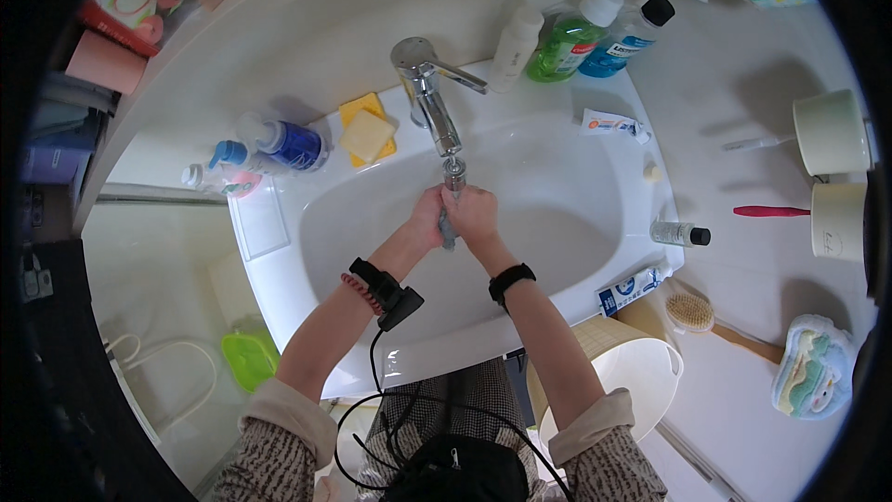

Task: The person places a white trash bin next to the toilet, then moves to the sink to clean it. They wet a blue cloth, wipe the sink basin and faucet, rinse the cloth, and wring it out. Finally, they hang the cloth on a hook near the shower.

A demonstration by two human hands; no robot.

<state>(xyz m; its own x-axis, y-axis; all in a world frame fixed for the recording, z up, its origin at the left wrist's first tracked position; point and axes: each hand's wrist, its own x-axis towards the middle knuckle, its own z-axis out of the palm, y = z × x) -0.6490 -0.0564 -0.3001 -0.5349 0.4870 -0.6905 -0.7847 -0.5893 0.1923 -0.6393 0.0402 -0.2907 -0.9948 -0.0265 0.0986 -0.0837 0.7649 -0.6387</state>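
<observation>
My left hand (427,215) and my right hand (474,213) are closed together over the white washbasin (557,223), just below the spout of the chrome faucet (439,122). Between them is a small, wet-looking grayish thing (448,229), perhaps a cloth, mostly hidden by the fingers. Directly under the spout, at the top of my hands, a shiny round piece (454,171) shows; whether it is held or belongs to the basin, I cannot tell. The faucet's lever (461,77) points right.
Left of the faucet, a pale soap bar (368,135) lies on a yellow sponge (362,107) near a blue bottle (296,145). Mouthwash bottles (568,49) stand at the back right. Toothpaste tubes (631,289) and a small bottle (672,233) line the right rim. A black cable (376,362) hangs near my forearm.
</observation>
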